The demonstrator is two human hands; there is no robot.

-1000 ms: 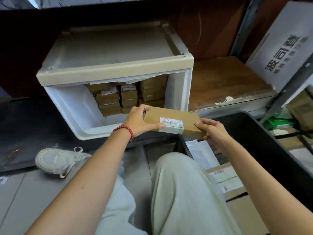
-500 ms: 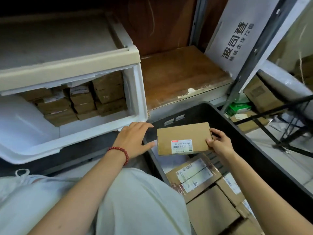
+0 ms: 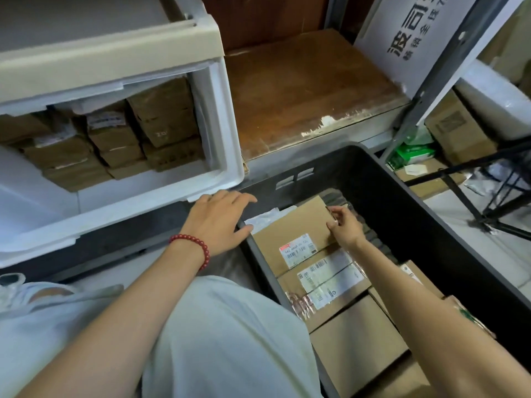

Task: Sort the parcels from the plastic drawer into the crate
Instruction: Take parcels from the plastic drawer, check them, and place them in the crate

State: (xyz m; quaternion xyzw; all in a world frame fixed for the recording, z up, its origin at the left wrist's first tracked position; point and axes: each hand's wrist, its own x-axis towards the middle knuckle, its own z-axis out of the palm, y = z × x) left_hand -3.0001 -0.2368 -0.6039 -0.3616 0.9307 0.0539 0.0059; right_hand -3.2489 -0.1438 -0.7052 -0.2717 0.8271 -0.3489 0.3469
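A flat brown parcel (image 3: 296, 231) with a white barcode label lies low inside the black crate (image 3: 408, 196), on top of other parcels. My right hand (image 3: 343, 228) pinches its far right edge. My left hand (image 3: 219, 221) rests with straight fingers on the crate's near left rim, holding nothing. The white plastic drawer (image 3: 224, 133) stands open at the upper left, with several brown parcels (image 3: 161, 124) stacked at its back.
More cardboard parcels (image 3: 356, 340) fill the crate's near part. A bare wooden shelf board (image 3: 304, 90) lies behind the crate. A grey metal upright (image 3: 431, 84), a white sign and boxes stand at the right. My pale trouser knee fills the bottom centre.
My right hand has lowered the parcel from above the crate down onto the parcels inside. My left hand stays near the crate's rim. The view has shifted right and closer.
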